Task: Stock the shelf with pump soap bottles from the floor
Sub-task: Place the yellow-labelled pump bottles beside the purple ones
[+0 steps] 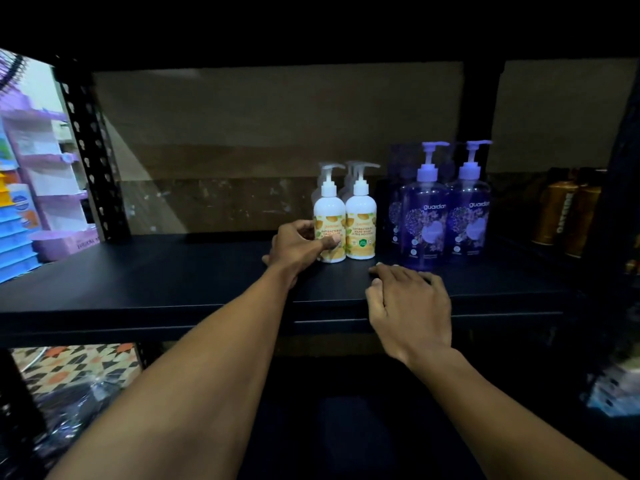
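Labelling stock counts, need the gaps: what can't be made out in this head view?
Head view throughout.
Rear white bottles: hidden behind front white bottles, count unclear.
Left front label: partly covered by the left grip.
Brown bottles: too dark, print unreadable.
Floor stock: no bottles identifiable, below the shelf too dark.

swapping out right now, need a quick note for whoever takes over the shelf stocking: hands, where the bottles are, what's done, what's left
Left hand: grips the front-left white pump bottle, which stands on the black shelf.
Right hand: rests on the shelf's front edge, holding nothing.
Done: a second white bottle stands beside the gripped one, with more behind. The purple pump bottles stand to their right.
Left: let go of the gripped bottle, then fetch more. The floor is out of view, so how many remain cannot be told.
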Demonstrator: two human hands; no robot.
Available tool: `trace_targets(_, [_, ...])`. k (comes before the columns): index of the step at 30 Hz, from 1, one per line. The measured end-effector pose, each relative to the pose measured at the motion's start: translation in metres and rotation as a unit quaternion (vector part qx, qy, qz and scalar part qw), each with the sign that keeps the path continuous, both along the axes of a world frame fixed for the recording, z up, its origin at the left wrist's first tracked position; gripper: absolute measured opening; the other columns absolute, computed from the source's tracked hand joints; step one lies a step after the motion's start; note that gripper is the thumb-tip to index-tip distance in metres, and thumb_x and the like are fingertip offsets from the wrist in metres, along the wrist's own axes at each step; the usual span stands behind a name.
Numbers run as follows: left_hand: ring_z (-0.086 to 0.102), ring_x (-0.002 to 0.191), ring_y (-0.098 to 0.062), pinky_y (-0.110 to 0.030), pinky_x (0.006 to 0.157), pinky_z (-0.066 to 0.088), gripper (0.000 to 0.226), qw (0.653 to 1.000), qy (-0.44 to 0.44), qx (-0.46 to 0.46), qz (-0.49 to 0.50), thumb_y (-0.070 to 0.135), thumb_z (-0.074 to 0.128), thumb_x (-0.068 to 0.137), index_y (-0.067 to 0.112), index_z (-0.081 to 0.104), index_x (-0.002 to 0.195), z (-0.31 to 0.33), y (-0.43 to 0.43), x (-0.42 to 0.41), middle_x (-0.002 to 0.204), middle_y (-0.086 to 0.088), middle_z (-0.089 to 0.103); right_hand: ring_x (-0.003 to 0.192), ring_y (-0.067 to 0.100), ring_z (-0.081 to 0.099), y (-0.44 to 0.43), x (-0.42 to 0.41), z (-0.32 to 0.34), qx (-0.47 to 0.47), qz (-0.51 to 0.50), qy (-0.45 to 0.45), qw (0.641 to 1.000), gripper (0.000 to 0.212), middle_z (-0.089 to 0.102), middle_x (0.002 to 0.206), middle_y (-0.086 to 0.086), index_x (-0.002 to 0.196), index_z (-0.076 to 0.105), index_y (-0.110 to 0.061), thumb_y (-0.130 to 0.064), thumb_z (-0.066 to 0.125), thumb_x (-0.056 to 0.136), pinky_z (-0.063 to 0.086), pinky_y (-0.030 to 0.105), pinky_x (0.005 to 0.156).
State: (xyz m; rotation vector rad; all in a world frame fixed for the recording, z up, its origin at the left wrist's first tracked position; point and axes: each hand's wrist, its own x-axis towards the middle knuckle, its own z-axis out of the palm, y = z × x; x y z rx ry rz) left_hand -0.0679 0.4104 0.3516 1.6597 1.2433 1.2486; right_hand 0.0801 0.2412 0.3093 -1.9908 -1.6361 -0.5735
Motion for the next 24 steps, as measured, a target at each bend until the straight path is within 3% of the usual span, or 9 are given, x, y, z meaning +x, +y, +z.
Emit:
trace_targets(2, [0.071, 0.102, -0.009, -0.058, 0.11, 0.043, 0.055, 1.0, 0.01, 0.005, 0.005, 0.072, 0.089, 0.034, 0.048, 0.072, 0.081, 0.003, -0.006, 0.001, 0.088, 0.025, 0.076, 0.12, 0.011, 0.06, 0.0, 0.0, 0.0, 0.004, 0.001, 0.004, 1.0, 0.062, 0.07, 0.121, -0.006, 0.124, 0.065, -0.027, -0.041, 0.013, 0.094, 0.035, 0.038, 0.11])
trace_targets(5, [0.068, 0.108, -0.011, -0.062, 0.115, 0.033, 0.04, 0.999, 0.029, 0.018, 0.022, 0.057, 0.094, 0.062, 0.042, 0.071, 0.091, 0.004, -0.012, 0.002, 0.093, 0.024, 0.073, 0.121, 0.01, 0.059, 0.0, -0.001, 0.0, 0.003, -0.002, 0.001, 1.0, 0.061, 0.07, 0.12, -0.007, 0.125, 0.065, -0.027, -0.04, 0.014, 0.094, 0.035, 0.038, 0.11])
trace_targets(10, [0.062, 0.124, -0.018, -0.061, 0.117, 0.026, 0.059, 0.997, 0.057, 0.022, 0.041, 0.055, 0.087, 0.076, 0.036, 0.069, 0.129, 0.005, -0.01, 0.003, 0.124, 0.013, 0.073, 0.128, 0.008, 0.055, 0.0, -0.002, 0.0, -0.007, -0.009, 0.002, 1.0, 0.064, 0.068, 0.127, -0.008, 0.13, 0.063, -0.029, -0.042, 0.012, 0.094, 0.032, 0.039, 0.113])
trace_targets(14, [0.063, 0.122, -0.018, -0.062, 0.115, 0.031, 0.066, 0.997, 0.068, 0.019, 0.018, 0.061, 0.088, 0.069, 0.037, 0.069, 0.128, 0.005, -0.012, 0.004, 0.121, 0.015, 0.073, 0.13, 0.007, 0.053, -0.001, -0.002, -0.001, -0.009, -0.014, 0.0, 1.0, 0.065, 0.067, 0.13, -0.009, 0.131, 0.063, -0.029, -0.042, 0.011, 0.094, 0.031, 0.038, 0.112])
trace_targets(17, [0.067, 0.114, -0.013, -0.058, 0.11, 0.041, 0.092, 0.998, 0.059, 0.011, -0.009, 0.074, 0.082, 0.038, 0.039, 0.069, 0.121, 0.001, -0.005, 0.004, 0.113, 0.018, 0.074, 0.131, 0.006, 0.052, -0.001, -0.002, 0.0, -0.013, -0.014, 0.004, 1.0, 0.063, 0.065, 0.134, -0.01, 0.132, 0.062, -0.03, -0.042, 0.013, 0.095, 0.029, 0.037, 0.112])
trace_targets(19, [0.068, 0.112, -0.012, -0.057, 0.108, 0.044, 0.099, 0.998, 0.059, 0.014, -0.021, 0.075, 0.078, 0.028, 0.041, 0.069, 0.121, -0.004, 0.003, 0.004, 0.111, 0.02, 0.074, 0.132, 0.006, 0.051, -0.002, -0.002, 0.0, -0.017, -0.012, 0.006, 1.0, 0.061, 0.064, 0.136, -0.01, 0.133, 0.062, -0.03, -0.041, 0.015, 0.095, 0.028, 0.038, 0.113])
trace_targets(24, [0.068, 0.114, -0.014, -0.057, 0.11, 0.043, 0.082, 0.998, 0.065, 0.015, -0.009, 0.06, 0.091, 0.046, 0.037, 0.07, 0.122, -0.004, 0.005, 0.005, 0.113, 0.016, 0.076, 0.133, 0.006, 0.051, -0.003, -0.004, 0.001, -0.019, -0.017, 0.006, 1.0, 0.062, 0.064, 0.136, -0.01, 0.134, 0.061, -0.03, -0.042, 0.014, 0.095, 0.027, 0.037, 0.113])
